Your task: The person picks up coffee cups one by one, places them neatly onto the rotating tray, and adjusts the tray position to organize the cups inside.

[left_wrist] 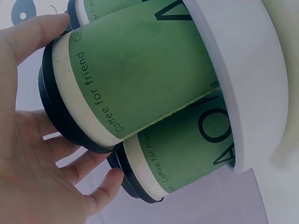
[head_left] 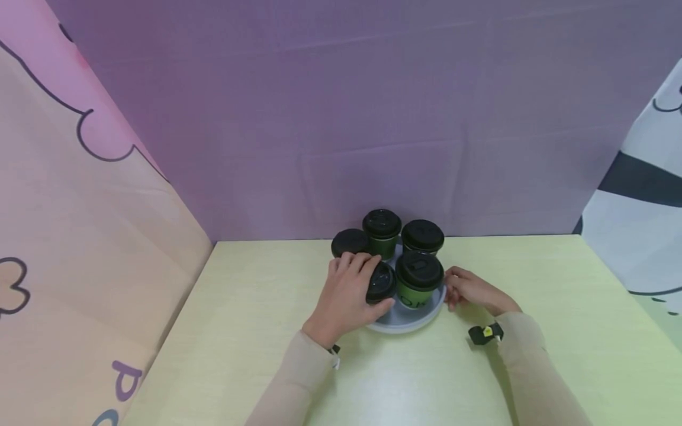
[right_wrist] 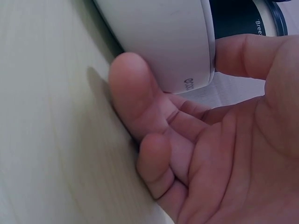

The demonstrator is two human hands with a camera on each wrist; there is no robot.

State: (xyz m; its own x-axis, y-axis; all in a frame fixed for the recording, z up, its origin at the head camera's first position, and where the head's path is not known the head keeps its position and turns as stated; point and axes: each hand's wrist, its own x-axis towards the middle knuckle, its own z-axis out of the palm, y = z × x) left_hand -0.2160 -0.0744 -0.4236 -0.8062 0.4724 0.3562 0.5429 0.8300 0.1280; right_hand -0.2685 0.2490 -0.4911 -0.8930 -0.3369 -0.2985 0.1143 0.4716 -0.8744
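A round pale tray bears several green paper coffee cups with black lids. My left hand reaches over the front-left coffee cup, its thumb and fingers spread round the black lid. Another coffee cup stands close on its right, marked with dark letters. At the tray's right side, my right hand pinches the rim, thumb on the upper edge and curled fingers low against the outer wall, near the tabletop. The far fingertips of the right hand are partly hidden.
Farther back on the tray are a left cup, a middle cup and a right cup. The light wooden table ends at a purple cloth backdrop. Printed cloth panels flank both sides.
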